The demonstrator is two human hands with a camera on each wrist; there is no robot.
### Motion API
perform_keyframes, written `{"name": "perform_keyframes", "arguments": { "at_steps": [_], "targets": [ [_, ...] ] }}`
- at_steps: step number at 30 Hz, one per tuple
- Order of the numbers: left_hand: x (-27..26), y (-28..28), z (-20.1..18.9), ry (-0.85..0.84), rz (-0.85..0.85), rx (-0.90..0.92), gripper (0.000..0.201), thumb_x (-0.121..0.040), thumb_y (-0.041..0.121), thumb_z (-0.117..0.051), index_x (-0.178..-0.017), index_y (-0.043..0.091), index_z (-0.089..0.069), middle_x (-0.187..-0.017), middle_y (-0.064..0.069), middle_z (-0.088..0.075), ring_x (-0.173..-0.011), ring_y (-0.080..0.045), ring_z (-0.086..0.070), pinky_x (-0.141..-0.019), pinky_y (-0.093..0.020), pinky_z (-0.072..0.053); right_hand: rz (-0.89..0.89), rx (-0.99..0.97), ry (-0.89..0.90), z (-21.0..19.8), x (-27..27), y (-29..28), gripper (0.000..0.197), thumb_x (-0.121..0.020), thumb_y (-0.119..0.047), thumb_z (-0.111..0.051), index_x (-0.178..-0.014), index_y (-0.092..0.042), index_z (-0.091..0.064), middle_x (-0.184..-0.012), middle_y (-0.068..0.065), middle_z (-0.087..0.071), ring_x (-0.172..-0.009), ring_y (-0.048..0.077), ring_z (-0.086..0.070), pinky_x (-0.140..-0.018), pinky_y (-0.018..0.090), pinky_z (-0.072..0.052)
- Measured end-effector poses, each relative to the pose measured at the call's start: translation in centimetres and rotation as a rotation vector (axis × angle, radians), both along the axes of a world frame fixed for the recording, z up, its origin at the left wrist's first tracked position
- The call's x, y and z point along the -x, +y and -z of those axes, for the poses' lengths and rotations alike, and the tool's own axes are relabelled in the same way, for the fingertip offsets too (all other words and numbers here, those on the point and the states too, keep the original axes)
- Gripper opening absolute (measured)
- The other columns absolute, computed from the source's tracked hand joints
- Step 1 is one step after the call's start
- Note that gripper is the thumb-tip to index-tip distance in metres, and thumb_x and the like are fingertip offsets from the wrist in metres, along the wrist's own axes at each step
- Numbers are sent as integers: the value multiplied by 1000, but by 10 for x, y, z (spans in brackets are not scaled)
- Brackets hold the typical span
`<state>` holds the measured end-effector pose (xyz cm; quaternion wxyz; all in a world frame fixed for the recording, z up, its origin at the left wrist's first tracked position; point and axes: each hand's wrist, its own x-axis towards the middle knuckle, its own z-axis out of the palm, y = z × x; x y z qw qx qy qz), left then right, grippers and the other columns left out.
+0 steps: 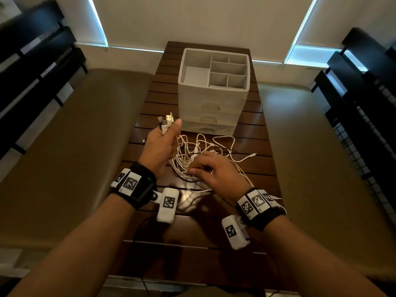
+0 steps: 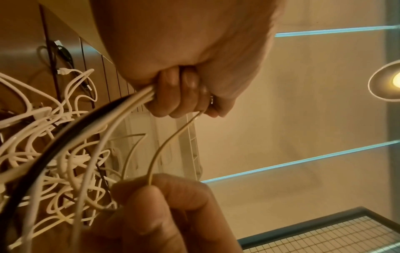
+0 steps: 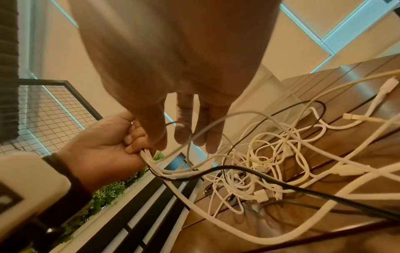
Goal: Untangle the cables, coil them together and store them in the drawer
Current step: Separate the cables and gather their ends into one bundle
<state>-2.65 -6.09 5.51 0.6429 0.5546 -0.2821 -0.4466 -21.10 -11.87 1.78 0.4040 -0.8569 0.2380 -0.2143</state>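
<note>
A bundle of cable ends is gripped in the left hand, which is raised above the bench with its fingers curled tight around several white strands and one black strand. The plugs are seen sticking up out of the top of that fist, just beside the thumb. From the underside of the fist the strands are seen running down into the tangle of cables, which lies on the bench between and just beyond the two hands.

One thin strand is pinched by the right hand, between thumb and fingertips, close to the left hand and a little lower. In the left wrist view this strand is seen arching from the left fist down to the pinching fingers. In the right wrist view the other fingers of the right hand are shown hanging fairly straight, with strands crossing in front of them.

Most of the tangle is white; a black cable is threaded through it and is carried up into the left fist. Loose loops and a free white plug are spread on the bench beyond the right hand.

The drawer unit stands on the bench beyond both hands, well past the tangle. Its three drawer fronts appear pushed in, and an open divided tray is set on its top.
</note>
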Motion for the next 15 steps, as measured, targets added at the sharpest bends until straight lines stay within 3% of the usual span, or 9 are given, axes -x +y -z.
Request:
{"name": "perform_keyframes", "arguments": {
  "at_steps": [6, 10, 12, 15],
  "targets": [
    [7, 1, 6, -61, -97, -12, 40, -106, 33, -59, -69, 22, -51, -52, 11, -37, -43, -7, -29, -45, -22, -27, -45, 91, 62, 3, 5, 2, 8, -95, -30, -73, -96, -23, -76, -96, -8, -59, -91, 10, -57, -80, 31, -51],
    [8, 2, 9, 1, -124, -46, 46, -103, 41, -62, -63, 27, -44, -58, 3, -33, -50, -13, -29, -50, -30, -25, -111, 213, 152, 8, 2, 5, 8, -97, -31, -69, -99, -24, -68, -100, -10, -56, -95, 10, -50, -82, 28, -45],
    [3, 3, 7, 73, -122, -76, 45, -102, 44, -63, -65, 25, -44, -58, 3, -37, -49, -13, -35, -47, -26, -32, -107, 257, 198, 10, 1, 5, 6, -98, -27, -66, -99, -25, -60, -102, -9, -57, -95, 11, -48, -82, 31, -47],
    [-10, 4, 4, 328, -95, -35, 42, -101, 32, -64, -66, 23, -41, -58, 5, -32, -48, -8, -38, -48, -24, -36, -66, 273, 216, 15, -2, -2, 7, -97, -23, -65, -100, -26, -59, -105, -9, -57, -95, 12, -52, -81, 36, -52]
  ]
}}
